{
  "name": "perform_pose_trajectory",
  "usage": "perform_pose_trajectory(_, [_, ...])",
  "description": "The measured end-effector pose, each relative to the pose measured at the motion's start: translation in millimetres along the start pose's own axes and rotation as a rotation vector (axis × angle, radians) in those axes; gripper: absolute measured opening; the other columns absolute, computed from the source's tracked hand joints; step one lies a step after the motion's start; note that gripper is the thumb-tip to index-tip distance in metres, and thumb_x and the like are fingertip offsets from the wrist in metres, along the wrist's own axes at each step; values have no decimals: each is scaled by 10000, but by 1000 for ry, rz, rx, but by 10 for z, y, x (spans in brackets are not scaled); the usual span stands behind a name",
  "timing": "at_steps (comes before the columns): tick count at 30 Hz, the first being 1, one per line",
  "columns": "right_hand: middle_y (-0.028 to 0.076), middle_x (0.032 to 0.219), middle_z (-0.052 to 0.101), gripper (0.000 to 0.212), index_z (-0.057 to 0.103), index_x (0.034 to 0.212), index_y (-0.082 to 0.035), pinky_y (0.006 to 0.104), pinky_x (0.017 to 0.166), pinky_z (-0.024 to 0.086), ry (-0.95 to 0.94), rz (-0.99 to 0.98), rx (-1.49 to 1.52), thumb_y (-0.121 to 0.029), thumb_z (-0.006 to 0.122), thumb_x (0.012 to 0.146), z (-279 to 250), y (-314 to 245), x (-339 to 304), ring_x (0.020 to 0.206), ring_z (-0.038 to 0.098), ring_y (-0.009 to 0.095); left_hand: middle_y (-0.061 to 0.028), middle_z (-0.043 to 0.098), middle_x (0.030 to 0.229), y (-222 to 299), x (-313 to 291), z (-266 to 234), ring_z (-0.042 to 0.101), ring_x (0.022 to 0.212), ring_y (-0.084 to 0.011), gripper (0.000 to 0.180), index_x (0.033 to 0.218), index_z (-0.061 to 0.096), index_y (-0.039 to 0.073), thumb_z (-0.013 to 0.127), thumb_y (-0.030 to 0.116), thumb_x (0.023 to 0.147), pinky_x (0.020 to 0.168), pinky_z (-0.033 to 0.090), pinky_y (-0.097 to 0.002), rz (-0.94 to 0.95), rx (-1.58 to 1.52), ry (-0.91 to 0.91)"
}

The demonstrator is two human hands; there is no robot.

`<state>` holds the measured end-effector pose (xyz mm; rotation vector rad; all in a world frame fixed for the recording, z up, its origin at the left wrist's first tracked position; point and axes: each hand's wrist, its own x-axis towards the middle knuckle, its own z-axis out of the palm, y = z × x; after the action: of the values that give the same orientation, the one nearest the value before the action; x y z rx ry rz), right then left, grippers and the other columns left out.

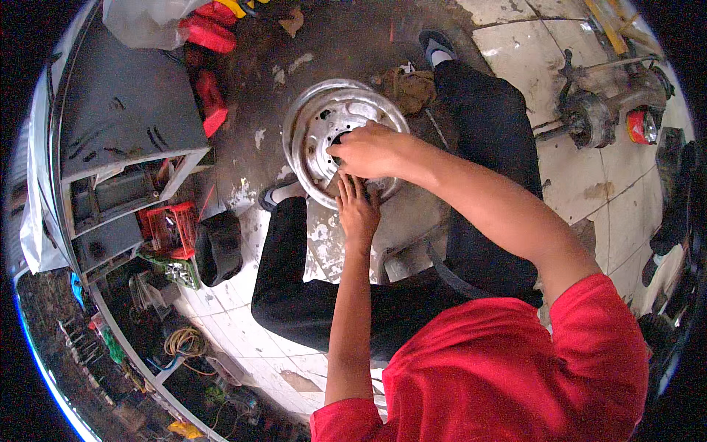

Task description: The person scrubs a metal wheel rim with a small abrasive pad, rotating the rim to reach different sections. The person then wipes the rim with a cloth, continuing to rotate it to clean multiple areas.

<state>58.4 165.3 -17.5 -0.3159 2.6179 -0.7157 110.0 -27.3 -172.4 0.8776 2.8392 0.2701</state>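
Fingers (347, 190) on metal wheel (318, 138)

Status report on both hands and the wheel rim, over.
Right hand at center of wheel rim, grip unclear. Left hand open, over its near edge. Nothing seen blocking; brown cloth lies beside rim.

This is a workshop, evidently one for vehicle parts. The bare metal wheel rim (298, 144) itself says so, and well to its right a greasy drum-and-shaft assembly (588, 121) sits on worn, stained floor tiles (567, 184). To the rim's left stands a scuffed grey metal bench (132, 88) with open compartments. Below and left of the rim come a red plastic crate (169, 228), a coil of hose or cable (184, 342) and, farther out, a cluttered shelf (88, 361) of small items.
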Motion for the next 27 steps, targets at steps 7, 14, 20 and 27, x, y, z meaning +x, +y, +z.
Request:
perform_pose_trajectory(7, [178, 1112, 651, 395, 578, 1202, -80, 475, 918, 471, 13, 11, 36, -324, 583, 891, -7, -7, -4, 1063, 607, 359, -244, 325, 1484, -118, 392, -72, 309, 1378, -400, 594, 1379, 425, 19, 503, 408, 937, 1060, 301, -591, -139, -17, -65])
perform_pose_trajectory(14, [179, 1092, 658, 400, 577, 1206, -88, 487, 904, 473, -20, 41, 17, -325, 594, 885, -46, 8, -26, 1050, 613, 362, -220, 305, 1501, -41, 313, -36, 305, 1388, -368, 641, 1406, 377, 18, 551, 386, 910, 1052, 330, -572, -137, -37, -66])
perform_pose_trajectory(20, [176, 1091, 660, 426, 562, 1227, -76, 480, 897, 476, -17, 18, 8, -330, 595, 887, 35, 4, 34, 1046, 614, 355, -191, 292, 1517, -40, 173, -120, 290, 1401, -343, 663, 1453, 303, 33, 540, 337, 913, 1057, 313, -592, -60, 3, -95])
perform_pose_trajectory(27, [177, 1113, 662, 332, 658, 1112, -75, 457, 868, 515, -9, 48, 26, -282, 570, 867, 70, 9, 76, 1022, 643, 343, -225, 316, 1494, -176, 488, -110, 329, 1378, -352, 631, 1393, 408, 24, 593, 344, 880, 1052, 325, -580, -127, -47, -110])
